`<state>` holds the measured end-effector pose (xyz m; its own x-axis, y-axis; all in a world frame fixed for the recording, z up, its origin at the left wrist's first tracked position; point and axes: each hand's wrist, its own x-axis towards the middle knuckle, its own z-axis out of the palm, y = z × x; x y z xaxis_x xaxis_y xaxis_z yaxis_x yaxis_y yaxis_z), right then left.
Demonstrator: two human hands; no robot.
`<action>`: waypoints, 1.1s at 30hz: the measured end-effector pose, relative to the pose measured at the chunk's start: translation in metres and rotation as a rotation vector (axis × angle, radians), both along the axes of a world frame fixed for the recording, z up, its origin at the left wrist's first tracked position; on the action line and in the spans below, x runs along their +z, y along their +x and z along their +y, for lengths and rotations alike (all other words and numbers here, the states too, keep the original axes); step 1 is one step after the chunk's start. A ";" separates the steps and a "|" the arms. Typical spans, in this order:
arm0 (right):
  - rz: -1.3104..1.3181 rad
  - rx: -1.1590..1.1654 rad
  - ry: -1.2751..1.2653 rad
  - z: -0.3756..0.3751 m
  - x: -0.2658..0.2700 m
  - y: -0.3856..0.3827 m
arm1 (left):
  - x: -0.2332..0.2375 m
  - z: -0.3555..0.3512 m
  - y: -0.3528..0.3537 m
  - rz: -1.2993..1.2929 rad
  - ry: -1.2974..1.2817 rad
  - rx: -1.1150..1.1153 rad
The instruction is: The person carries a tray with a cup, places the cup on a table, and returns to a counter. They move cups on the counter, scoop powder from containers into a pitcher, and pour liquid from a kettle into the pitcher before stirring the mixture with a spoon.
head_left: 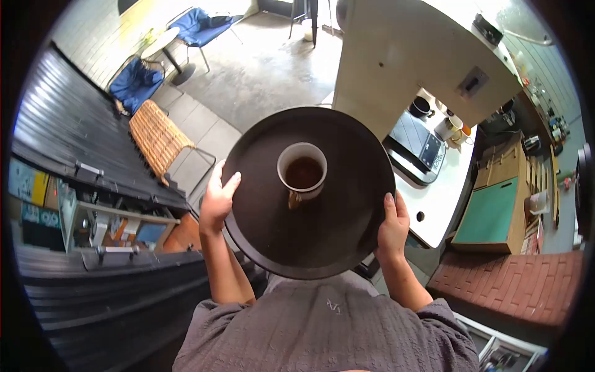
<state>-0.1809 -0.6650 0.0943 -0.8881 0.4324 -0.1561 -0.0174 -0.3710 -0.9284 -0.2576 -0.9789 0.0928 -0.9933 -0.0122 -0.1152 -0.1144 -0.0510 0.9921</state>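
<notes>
A round dark brown serving tray (347,235) is held out in front of my body. Its left rim is gripped by my left hand (218,199), thumb on top and the other fingers hidden underneath. On the opposite rim my right hand (393,226) has a like hold, thumb up along the edge. A white cup (302,167) with dark brown liquid in it stands upright near the tray's middle. The cup's handle points toward me, and neither hand touches the cup.
At the right, a white counter (427,211) carries a black digital scale (416,146), a black cup (421,107) and other cups. A wicker chair (158,139) and blue-cushioned chairs (199,28) stand left. A red brick ledge (505,285) lies at lower right.
</notes>
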 end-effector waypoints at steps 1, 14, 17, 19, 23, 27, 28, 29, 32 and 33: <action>-0.012 -0.024 -0.067 -0.005 -0.004 -0.004 | -0.006 -0.005 -0.011 0.010 0.007 -0.013; -0.023 -0.085 -0.014 -0.084 -0.008 -0.090 | -0.018 -0.094 -0.100 -0.253 0.341 0.018; -0.036 -0.053 0.003 -0.092 -0.005 -0.114 | -0.016 -0.100 -0.113 -0.281 0.433 0.031; -0.063 -0.069 0.034 -0.101 -0.002 -0.130 | -0.017 -0.112 -0.128 -0.320 0.478 0.042; -0.046 -0.101 0.080 -0.125 -0.004 -0.168 | -0.006 -0.131 -0.163 -0.394 0.717 -0.111; -0.044 -0.128 0.059 -0.157 -0.011 -0.210 | -0.020 -0.161 -0.218 -0.388 0.677 -0.101; -0.046 -0.133 0.059 -0.165 -0.014 -0.219 | -0.025 -0.171 -0.232 -0.410 0.666 -0.084; -0.041 -0.134 0.038 -0.172 -0.018 -0.229 | -0.027 -0.178 -0.242 -0.385 0.598 -0.062; -0.056 -0.150 0.029 -0.203 -0.016 -0.261 | -0.023 -0.204 -0.279 -0.422 0.581 -0.115; -0.062 -0.148 0.030 -0.210 -0.018 -0.272 | -0.019 -0.210 -0.290 -0.467 0.580 -0.067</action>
